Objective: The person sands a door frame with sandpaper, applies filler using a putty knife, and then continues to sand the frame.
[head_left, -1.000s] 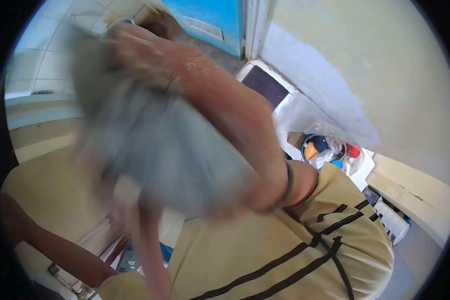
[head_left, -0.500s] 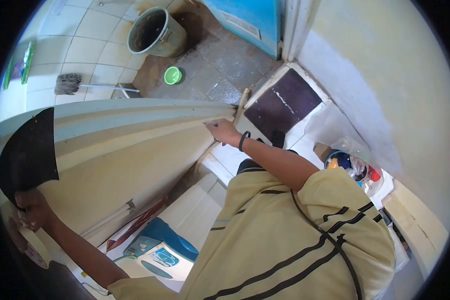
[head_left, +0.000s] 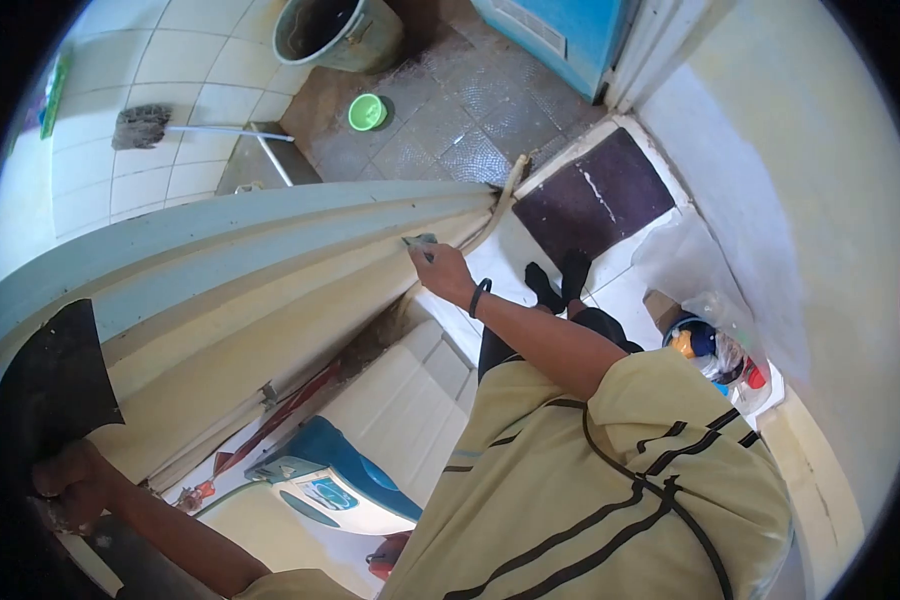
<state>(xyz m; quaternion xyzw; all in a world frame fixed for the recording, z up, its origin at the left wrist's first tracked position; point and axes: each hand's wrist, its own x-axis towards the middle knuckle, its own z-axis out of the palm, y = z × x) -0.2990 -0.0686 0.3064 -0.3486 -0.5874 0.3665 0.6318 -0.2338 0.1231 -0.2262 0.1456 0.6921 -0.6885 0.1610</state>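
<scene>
My right hand point(head_left: 444, 276), with a black band at the wrist, is closed on a small grey-green piece point(head_left: 425, 240) beside the cream ledge of the partition wall point(head_left: 300, 265). What kind of thing this piece is cannot be told. At the dark lower-left edge, my left hand point(head_left: 70, 487) has its fingers curled. It meets the lower edge of a flat black sheet point(head_left: 62, 370), which lies in front of the wall. Shadow hides what the fingers close around.
Below the wall stands a teal-and-white washing machine point(head_left: 335, 480). Beyond it are a mop point(head_left: 143, 127), a large bucket point(head_left: 375, 40), a green dipper point(head_left: 367, 112) and a blue door point(head_left: 560, 40). A dark mat point(head_left: 595, 195) lies by my feet, near a filled container point(head_left: 710, 345).
My left hand and the black sheet have shifted down together in view. A pale round thing below that hand has left sight. My view has tilted, showing my feet.
</scene>
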